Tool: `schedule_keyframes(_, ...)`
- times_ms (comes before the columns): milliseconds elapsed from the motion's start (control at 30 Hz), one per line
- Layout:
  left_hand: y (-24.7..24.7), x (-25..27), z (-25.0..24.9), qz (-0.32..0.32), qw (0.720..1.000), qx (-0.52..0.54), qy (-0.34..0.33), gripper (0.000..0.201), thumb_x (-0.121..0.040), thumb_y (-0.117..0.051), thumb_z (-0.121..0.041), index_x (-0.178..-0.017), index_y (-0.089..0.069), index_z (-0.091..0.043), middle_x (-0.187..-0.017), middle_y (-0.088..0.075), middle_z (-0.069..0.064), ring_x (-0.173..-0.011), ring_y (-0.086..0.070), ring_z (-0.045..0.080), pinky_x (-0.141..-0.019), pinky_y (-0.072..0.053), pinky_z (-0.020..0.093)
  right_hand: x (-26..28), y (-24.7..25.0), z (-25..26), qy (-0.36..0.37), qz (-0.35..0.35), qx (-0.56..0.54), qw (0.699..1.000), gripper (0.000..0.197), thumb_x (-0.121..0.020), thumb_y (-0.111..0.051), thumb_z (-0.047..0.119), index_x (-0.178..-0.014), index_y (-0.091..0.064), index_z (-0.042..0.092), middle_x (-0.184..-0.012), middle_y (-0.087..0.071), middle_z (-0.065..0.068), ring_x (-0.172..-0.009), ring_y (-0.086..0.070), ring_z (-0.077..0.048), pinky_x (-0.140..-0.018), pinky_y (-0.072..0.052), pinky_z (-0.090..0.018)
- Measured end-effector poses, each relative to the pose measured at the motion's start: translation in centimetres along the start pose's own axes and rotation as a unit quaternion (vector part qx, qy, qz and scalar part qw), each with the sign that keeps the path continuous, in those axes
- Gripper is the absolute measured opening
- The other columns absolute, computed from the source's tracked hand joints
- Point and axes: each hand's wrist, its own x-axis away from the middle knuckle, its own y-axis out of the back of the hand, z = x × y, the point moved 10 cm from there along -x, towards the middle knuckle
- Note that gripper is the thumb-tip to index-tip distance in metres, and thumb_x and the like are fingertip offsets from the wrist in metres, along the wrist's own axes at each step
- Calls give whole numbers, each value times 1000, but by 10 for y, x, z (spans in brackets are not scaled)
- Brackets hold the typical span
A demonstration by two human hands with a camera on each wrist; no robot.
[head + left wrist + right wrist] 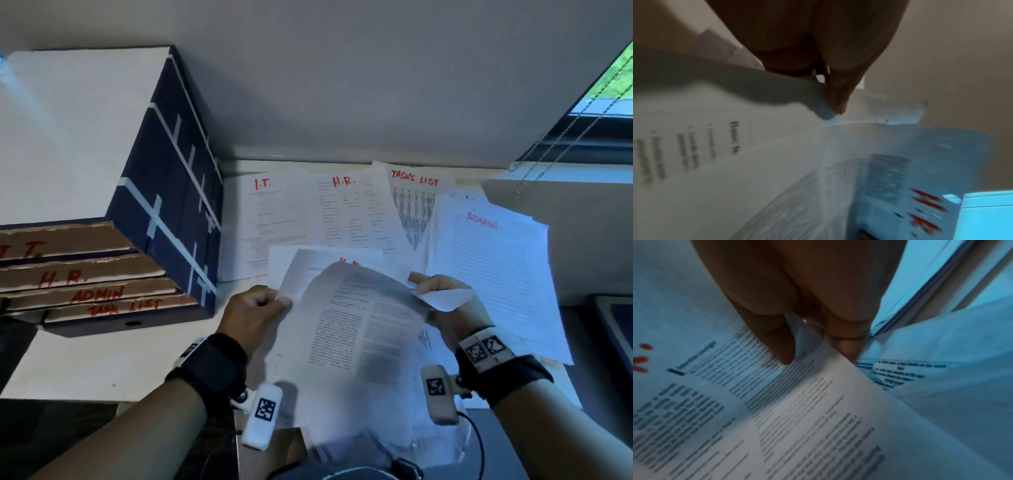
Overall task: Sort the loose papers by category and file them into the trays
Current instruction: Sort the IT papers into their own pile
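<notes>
Both hands hold a curling white printed sheet [356,329] above the near edge of the white table [68,363]. The left hand [255,313] pinches its left margin between thumb and curled fingers, and the right hand [445,305] pinches the bent-over top right corner; in the right wrist view a thumb and fingertip [785,353] clamp that corner. So each grip is closed on paper. The sheet's long axis runs near to far, and under it lies another page headed with red letters [925,209], seemingly "H.R.".

The move ahead likely turns on where that heading belongs. The sorted piles lie on the far side of the grip: the I.T. pile [263,219] far left, the H.R. pile [346,209] straight ahead, the TASKS LIST pile [414,202] beyond, the ADMIN pile [493,260] right, just beside the right hand. The stacked brown cardboard trays [85,277] with red labels sit well to the left, nearer the left hand, their open fronts facing near. The dark blue box [171,192] stands over the trays, so room is freest across the near table.
</notes>
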Motion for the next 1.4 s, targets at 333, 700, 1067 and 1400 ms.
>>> schedule_keyframes(333, -19, 2, -12, 50, 994, 93, 10, 20, -73, -71, -16, -92, -68, -10, -92, -76, 1, -88, -69, 22, -82, -56, 32, 17, -45, 7, 40, 27, 77, 996, 21, -78, -80, 12, -98, -72, 15, -91, -77, 2, -90, -72, -20, -85, -56, -39)
schedule_keyframes(700, -3, 16, -143, 32, 977, 5, -211, 53, -82, -71, 10, -116, -49, -25, -113, -63, -5, -107, -63, 2, -92, -55, 24, 45, -63, 83, 143, 98, 63, 983, 19, -79, -80, 12, -90, -67, 5, -77, -72, 6, -70, -67, -7, -71, -54, -33)
schedule_keyframes(1067, 27, 39, -208, -125, 917, 71, -372, 46, -88, -53, 4, -127, -40, -16, -126, -53, 17, -114, -58, 14, -94, -52, 30, 121, -53, 190, 376, -69, 28, 924, 27, -75, -83, 8, -89, -67, 24, -77, -67, 25, -68, -65, 13, -61, -48, -6)
schedule_keyframes(1400, 6, 10, -131, -70, 971, 83, -213, 45, -79, -54, -8, -123, -55, -9, -113, -69, 10, -107, -66, 23, -89, -56, 35, 81, -61, 126, 240, -8, 0, 971, 34, -72, -83, 2, -100, -71, 16, -97, -77, -1, -90, -73, -18, -80, -60, -38)
